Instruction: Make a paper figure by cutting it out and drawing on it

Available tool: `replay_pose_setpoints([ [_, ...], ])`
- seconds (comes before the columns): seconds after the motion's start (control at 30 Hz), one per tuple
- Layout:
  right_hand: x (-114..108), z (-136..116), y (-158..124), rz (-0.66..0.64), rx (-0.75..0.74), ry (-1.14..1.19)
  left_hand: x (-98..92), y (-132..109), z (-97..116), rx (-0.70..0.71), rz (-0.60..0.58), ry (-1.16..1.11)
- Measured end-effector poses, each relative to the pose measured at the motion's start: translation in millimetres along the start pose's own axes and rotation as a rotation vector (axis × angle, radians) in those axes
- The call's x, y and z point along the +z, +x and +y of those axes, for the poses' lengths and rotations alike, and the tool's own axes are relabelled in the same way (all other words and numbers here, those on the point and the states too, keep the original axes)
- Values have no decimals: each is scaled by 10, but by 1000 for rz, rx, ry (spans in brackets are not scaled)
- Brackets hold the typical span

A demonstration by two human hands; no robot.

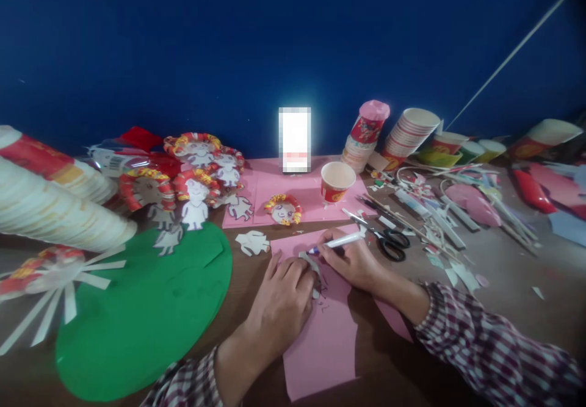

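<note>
My right hand (350,260) is closed around a white marker (341,241), whose purple tip meets a small paper cutout (309,259). My left hand (286,294) presses that cutout onto a pink sheet (320,349), fingers bent and close together, covering most of it. Dark pen marks show on the sheet beside my left fingers. Just beyond that hand lies a white figure-body cutout (253,242). Black-handled scissors (389,241) rest to the right of my right hand.
A green oval sheet (151,309) and stacked paper cups (59,193) lie left. Decorated paper figures (195,196) stand behind. A paper cup (337,182) and a ring-shaped face (282,210) sit on a pink board (270,178). Paper scraps (462,276) litter the right.
</note>
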State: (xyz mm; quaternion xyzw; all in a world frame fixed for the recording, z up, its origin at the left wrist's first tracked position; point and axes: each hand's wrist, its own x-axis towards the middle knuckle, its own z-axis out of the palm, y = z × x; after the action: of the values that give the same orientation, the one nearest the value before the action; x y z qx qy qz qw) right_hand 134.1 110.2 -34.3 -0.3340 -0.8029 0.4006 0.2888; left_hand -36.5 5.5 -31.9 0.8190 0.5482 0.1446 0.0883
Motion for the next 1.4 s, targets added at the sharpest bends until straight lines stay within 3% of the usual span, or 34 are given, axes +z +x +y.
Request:
replay_pose_setpoints([
  [1.4, -28, -44, 18, 27, 45, -42, 9, 10, -9, 7, 10, 15],
])
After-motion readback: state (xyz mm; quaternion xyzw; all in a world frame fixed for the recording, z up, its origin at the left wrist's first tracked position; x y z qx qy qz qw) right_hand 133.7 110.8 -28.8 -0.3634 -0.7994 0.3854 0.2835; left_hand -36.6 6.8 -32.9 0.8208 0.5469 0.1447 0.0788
